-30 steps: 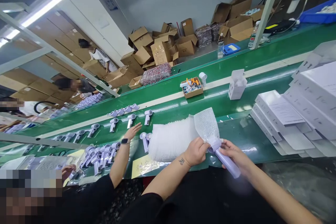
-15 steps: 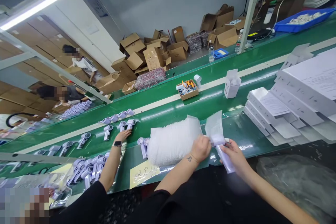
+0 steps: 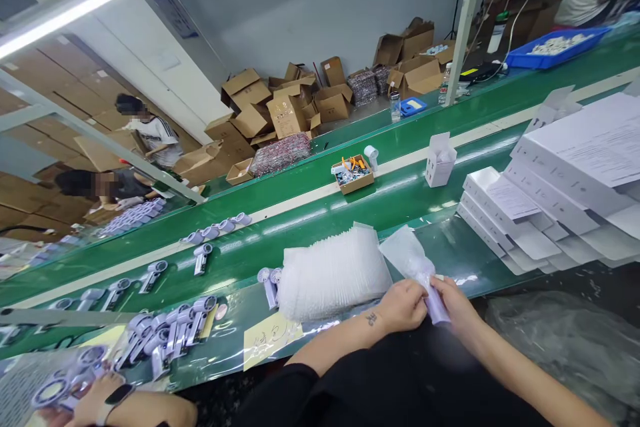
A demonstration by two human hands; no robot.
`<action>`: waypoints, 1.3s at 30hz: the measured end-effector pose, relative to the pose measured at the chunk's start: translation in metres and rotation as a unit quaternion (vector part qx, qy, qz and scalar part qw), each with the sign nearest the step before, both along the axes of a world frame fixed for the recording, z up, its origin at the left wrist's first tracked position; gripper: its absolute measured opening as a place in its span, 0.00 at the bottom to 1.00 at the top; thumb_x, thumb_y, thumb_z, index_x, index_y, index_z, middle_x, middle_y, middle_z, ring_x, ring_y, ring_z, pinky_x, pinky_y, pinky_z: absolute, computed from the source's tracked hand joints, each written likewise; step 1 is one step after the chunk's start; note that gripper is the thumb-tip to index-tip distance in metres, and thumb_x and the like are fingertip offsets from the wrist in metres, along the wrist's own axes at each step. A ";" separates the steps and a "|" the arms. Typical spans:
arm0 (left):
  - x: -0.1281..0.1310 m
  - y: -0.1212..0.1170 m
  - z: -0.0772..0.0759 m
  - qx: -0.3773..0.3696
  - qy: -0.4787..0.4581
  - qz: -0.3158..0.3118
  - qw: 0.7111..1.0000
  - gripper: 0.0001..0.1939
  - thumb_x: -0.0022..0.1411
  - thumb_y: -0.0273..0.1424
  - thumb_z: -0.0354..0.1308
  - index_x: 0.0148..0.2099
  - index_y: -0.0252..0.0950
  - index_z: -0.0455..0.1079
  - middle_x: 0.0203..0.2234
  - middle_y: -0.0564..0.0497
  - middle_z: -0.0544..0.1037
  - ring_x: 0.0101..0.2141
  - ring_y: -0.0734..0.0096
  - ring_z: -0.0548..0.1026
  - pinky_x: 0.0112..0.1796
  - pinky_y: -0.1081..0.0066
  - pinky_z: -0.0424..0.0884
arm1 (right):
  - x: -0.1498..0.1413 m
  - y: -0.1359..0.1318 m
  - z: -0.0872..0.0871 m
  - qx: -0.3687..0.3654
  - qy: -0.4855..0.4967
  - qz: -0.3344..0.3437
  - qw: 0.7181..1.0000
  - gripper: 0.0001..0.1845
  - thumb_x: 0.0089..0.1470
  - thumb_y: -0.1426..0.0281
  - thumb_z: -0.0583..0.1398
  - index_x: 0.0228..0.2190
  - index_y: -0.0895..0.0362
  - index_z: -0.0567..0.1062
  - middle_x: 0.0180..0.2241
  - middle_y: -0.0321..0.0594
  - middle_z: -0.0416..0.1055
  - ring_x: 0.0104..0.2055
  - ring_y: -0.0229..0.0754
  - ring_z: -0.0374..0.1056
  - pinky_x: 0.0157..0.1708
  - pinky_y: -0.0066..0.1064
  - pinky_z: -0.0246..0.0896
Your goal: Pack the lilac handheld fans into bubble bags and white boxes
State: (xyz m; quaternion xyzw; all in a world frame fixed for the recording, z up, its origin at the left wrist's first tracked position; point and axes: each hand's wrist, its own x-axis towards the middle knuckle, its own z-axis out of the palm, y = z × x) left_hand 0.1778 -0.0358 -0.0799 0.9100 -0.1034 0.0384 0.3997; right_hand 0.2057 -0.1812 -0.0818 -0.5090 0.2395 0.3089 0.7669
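Note:
My left hand [image 3: 404,307] is closed, its fingers pinching the bag around a lavender handheld fan [image 3: 438,310]. My right hand [image 3: 454,305] grips the same fan from the right, its thumb along the handle. A translucent white foam bag [image 3: 404,250] covers the fan's head, its loose end spreading away to the upper left. Beside my left forearm lies a thick stack of similar white foam bags [image 3: 330,273]. Two lavender fans [image 3: 270,285] rest against the left end of this stack.
A co-worker's hand [image 3: 97,393] with a watch is at lower left by several fans [image 3: 170,333]. White boxes [image 3: 505,220] are stacked at right. Beyond are a small carton [image 3: 353,177], an open white box [image 3: 441,163], and a green conveyor belt [image 3: 300,210] carrying fans.
My left hand has moved right and down, close against my right hand, and the bag has tilted left. The co-worker's hand has left the belt for the lower left; two fans there are gone.

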 end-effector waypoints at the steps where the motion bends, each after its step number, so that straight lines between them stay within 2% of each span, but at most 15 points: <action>1: 0.001 -0.003 0.005 -0.017 0.035 0.013 0.999 0.08 0.51 0.24 0.51 0.34 0.35 0.68 0.26 0.52 0.72 0.29 0.71 0.68 0.34 0.72 0.65 | 0.001 -0.001 -0.005 -0.002 0.015 0.011 1.000 0.16 0.43 0.66 0.65 0.31 0.52 0.63 0.20 0.31 0.69 0.21 0.39 0.68 0.20 0.29 0.66; 5: 0.019 -0.008 0.024 -0.088 0.170 0.131 0.973 0.11 0.52 0.25 0.49 0.36 0.33 0.70 0.22 0.54 0.71 0.23 0.76 0.65 0.26 0.75 0.61 | 0.005 -0.007 -0.008 0.026 0.079 0.071 0.994 0.15 0.44 0.65 0.65 0.30 0.53 0.63 0.20 0.34 0.70 0.21 0.38 0.68 0.21 0.28 0.67; 10: 0.035 -0.007 0.035 -0.178 0.263 0.069 0.946 0.12 0.47 0.24 0.52 0.36 0.32 0.72 0.20 0.56 0.70 0.21 0.79 0.64 0.24 0.78 0.59 | 0.021 -0.027 0.012 -0.046 0.004 0.165 0.985 0.09 0.44 0.68 0.62 0.24 0.55 0.65 0.18 0.33 0.68 0.20 0.37 0.67 0.20 0.27 0.64; 13: 0.032 -0.006 0.036 -0.203 0.302 0.101 0.926 0.11 0.46 0.24 0.52 0.34 0.31 0.71 0.16 0.58 0.66 0.17 0.81 0.61 0.21 0.79 0.56 | 0.032 -0.047 0.027 -0.135 -0.099 0.264 0.950 0.09 0.44 0.68 0.61 0.20 0.56 0.66 0.16 0.32 0.65 0.19 0.34 0.63 0.16 0.23 0.58; 16: 0.024 -0.010 0.037 -0.182 0.316 0.043 0.930 0.13 0.43 0.24 0.54 0.35 0.32 0.71 0.14 0.60 0.64 0.16 0.81 0.58 0.19 0.79 0.52 | 0.039 -0.064 0.045 -0.159 -0.114 0.366 0.910 0.06 0.43 0.70 0.60 0.20 0.57 0.68 0.19 0.36 0.69 0.22 0.37 0.66 0.20 0.25 0.62; 21: 0.026 0.000 0.051 -0.318 0.257 0.070 0.910 0.12 0.46 0.27 0.56 0.37 0.32 0.70 0.18 0.56 0.67 0.19 0.80 0.63 0.22 0.78 0.59 | 0.060 -0.078 0.082 -0.129 -0.179 0.359 0.907 0.08 0.48 0.67 0.57 0.22 0.57 0.66 0.22 0.37 0.69 0.27 0.38 0.67 0.30 0.29 0.63; 23: 0.037 0.013 0.063 -0.363 0.196 0.056 0.909 0.20 0.48 0.31 0.60 0.46 0.33 0.68 0.28 0.51 0.72 0.27 0.74 0.69 0.28 0.76 0.64 | 0.071 -0.079 0.093 -0.066 -0.251 0.373 0.891 0.09 0.51 0.65 0.56 0.24 0.57 0.67 0.24 0.35 0.68 0.28 0.36 0.64 0.32 0.28 0.60; 26: 0.058 0.025 0.083 -0.323 0.152 -0.048 0.933 0.50 0.34 0.33 0.72 0.60 0.39 0.55 0.51 0.42 0.66 0.46 0.59 0.68 0.41 0.69 0.67 | 0.083 -0.070 0.100 -0.003 -0.312 0.389 0.867 0.09 0.51 0.65 0.57 0.25 0.58 0.68 0.23 0.32 0.64 0.26 0.33 0.59 0.29 0.26 0.56; 28: 0.069 0.020 0.088 -0.264 0.179 -0.125 0.940 0.60 0.26 0.32 0.75 0.62 0.41 0.52 0.54 0.42 0.64 0.49 0.55 0.66 0.45 0.65 0.65 | 0.087 -0.062 0.097 0.036 -0.306 0.408 0.859 0.09 0.48 0.65 0.59 0.24 0.59 0.69 0.22 0.31 0.63 0.25 0.33 0.57 0.28 0.26 0.56; 29: 0.073 0.015 0.088 -0.241 0.194 -0.146 0.940 0.56 0.26 0.33 0.75 0.60 0.40 0.56 0.51 0.43 0.67 0.47 0.56 0.67 0.45 0.65 0.65 | 0.089 -0.059 0.093 0.055 -0.293 0.409 0.862 0.09 0.47 0.65 0.60 0.24 0.59 0.69 0.22 0.32 0.64 0.25 0.33 0.58 0.28 0.27 0.57; 31: 0.076 0.002 0.081 -0.235 0.211 -0.118 0.941 0.39 0.35 0.37 0.72 0.51 0.37 0.67 0.39 0.47 0.73 0.38 0.63 0.71 0.39 0.69 0.68 | 0.092 -0.062 0.083 0.067 -0.254 0.331 0.906 0.12 0.45 0.63 0.62 0.24 0.59 0.69 0.23 0.34 0.66 0.25 0.35 0.62 0.29 0.30 0.62; 33: 0.075 -0.006 0.068 -0.291 0.209 -0.001 0.934 0.23 0.45 0.42 0.67 0.40 0.34 0.70 0.27 0.52 0.72 0.26 0.73 0.70 0.27 0.74 0.67 | 0.098 -0.074 0.070 0.004 -0.210 0.113 0.971 0.16 0.43 0.59 0.63 0.28 0.57 0.67 0.23 0.33 0.66 0.23 0.35 0.64 0.28 0.32 0.66; 34: 0.073 -0.006 0.063 -0.333 0.200 0.068 0.919 0.20 0.48 0.43 0.64 0.36 0.33 0.69 0.23 0.53 0.70 0.22 0.76 0.67 0.21 0.77 0.64 | 0.102 -0.082 0.063 -0.048 -0.188 -0.005 0.981 0.20 0.41 0.58 0.64 0.32 0.55 0.65 0.23 0.31 0.66 0.21 0.34 0.64 0.26 0.32 0.68; 36: 0.070 -0.003 0.055 -0.409 0.176 0.167 0.880 0.19 0.51 0.45 0.61 0.33 0.33 0.68 0.21 0.54 0.68 0.20 0.77 0.65 0.15 0.79 0.59 | 0.111 -0.097 0.048 -0.127 -0.154 -0.148 0.969 0.32 0.35 0.59 0.69 0.41 0.51 0.61 0.23 0.28 0.67 0.18 0.34 0.63 0.22 0.32 0.69; 39: 0.067 0.007 0.055 -0.457 0.152 0.218 0.849 0.19 0.50 0.45 0.61 0.33 0.32 0.68 0.24 0.53 0.69 0.23 0.75 0.68 0.17 0.79 0.62 | 0.127 -0.103 0.028 -0.128 -0.162 -0.198 0.958 0.43 0.30 0.62 0.71 0.45 0.48 0.55 0.25 0.28 0.68 0.19 0.36 0.67 0.21 0.33 0.70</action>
